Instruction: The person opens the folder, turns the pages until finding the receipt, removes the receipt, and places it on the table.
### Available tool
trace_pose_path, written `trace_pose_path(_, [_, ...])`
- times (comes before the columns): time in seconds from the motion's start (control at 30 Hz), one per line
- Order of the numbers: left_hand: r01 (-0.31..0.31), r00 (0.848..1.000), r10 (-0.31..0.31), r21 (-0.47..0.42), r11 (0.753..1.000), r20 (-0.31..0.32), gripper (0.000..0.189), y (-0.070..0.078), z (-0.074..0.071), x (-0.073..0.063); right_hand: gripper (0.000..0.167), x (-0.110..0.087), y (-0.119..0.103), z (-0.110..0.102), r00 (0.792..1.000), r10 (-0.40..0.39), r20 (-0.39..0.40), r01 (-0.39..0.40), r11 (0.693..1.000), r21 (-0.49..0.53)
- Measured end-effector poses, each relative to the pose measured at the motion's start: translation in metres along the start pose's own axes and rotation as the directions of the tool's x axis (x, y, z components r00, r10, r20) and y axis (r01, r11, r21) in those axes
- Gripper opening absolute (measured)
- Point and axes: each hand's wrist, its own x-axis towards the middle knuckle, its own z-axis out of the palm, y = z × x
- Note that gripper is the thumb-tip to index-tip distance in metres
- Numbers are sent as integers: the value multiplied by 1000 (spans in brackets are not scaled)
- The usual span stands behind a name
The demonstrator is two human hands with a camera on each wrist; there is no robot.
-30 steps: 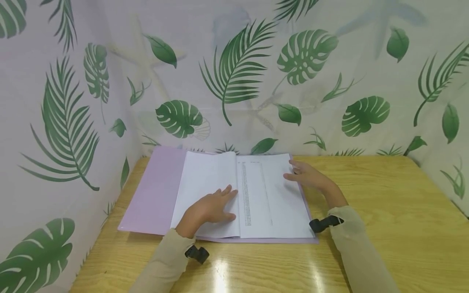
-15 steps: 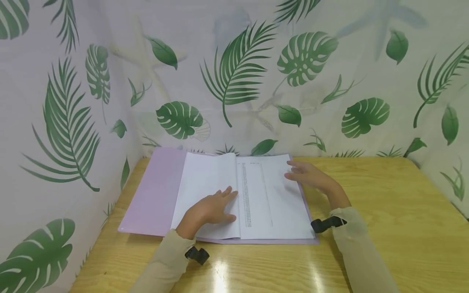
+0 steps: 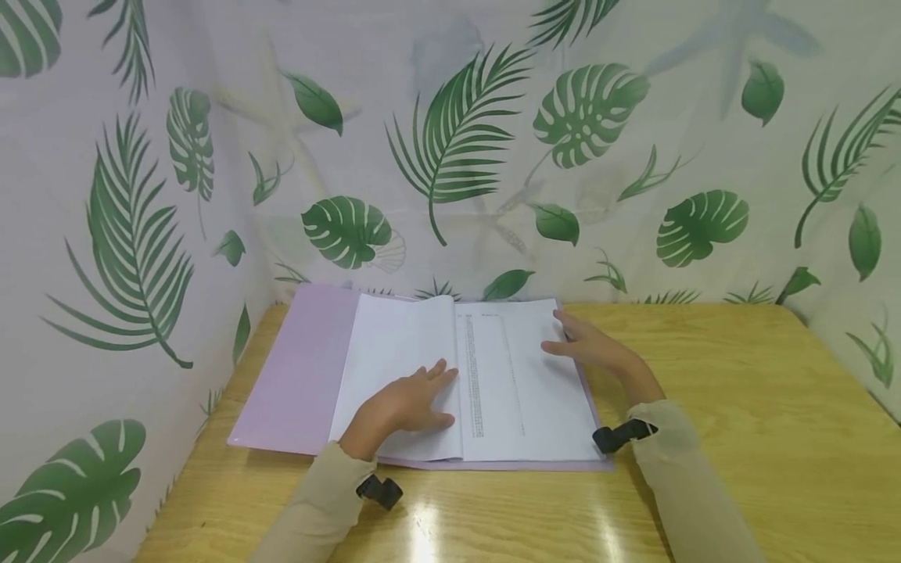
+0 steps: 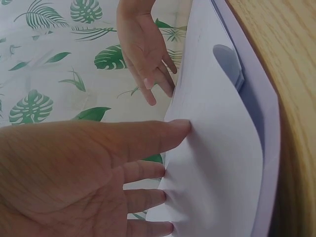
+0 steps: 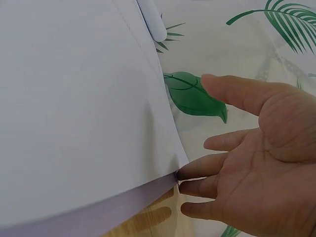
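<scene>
A lilac folder (image 3: pixel 299 375) lies opened out, holding white sheets. My left hand (image 3: pixel 407 403) rests on the blank left page (image 3: pixel 401 332), fingers spread; in the left wrist view its fingertips touch the paper. On the other side is the right page (image 3: pixel 552 414), with a narrow column of small print too fine to read. My right hand (image 3: pixel 597 348) is at that page's upper right corner. In the right wrist view, the fingers (image 5: pixel 202 167) are extended, one fingertip meeting the corner of the paper and cover, while the thumb stands apart above. Nothing is pinched.
The folder lies on a wood-grain table (image 3: pixel 746 438), close to its back edge. A white cloth (image 3: pixel 619 258) printed with green leaves hangs behind and along both sides. Each wrist wears a small black camera strap (image 3: pixel 622 435).
My right hand makes small shifts at the page corner, and its thumb now stands further from the fingers. My left hand and the folder keep their places.
</scene>
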Motion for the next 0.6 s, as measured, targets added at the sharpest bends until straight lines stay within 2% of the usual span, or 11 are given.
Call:
trace_pose_path(0.27, [2,1000,-2,21,1000,-6,77,0,0,3,88,0,-1,-1,1000,18,-2,-17,999,27])
trace_pose_path(0.6, [15,1000,-15,-4,1000,5,77,1,0,0,89,1,-1,-3,1000,26,-9,-26,999,40])
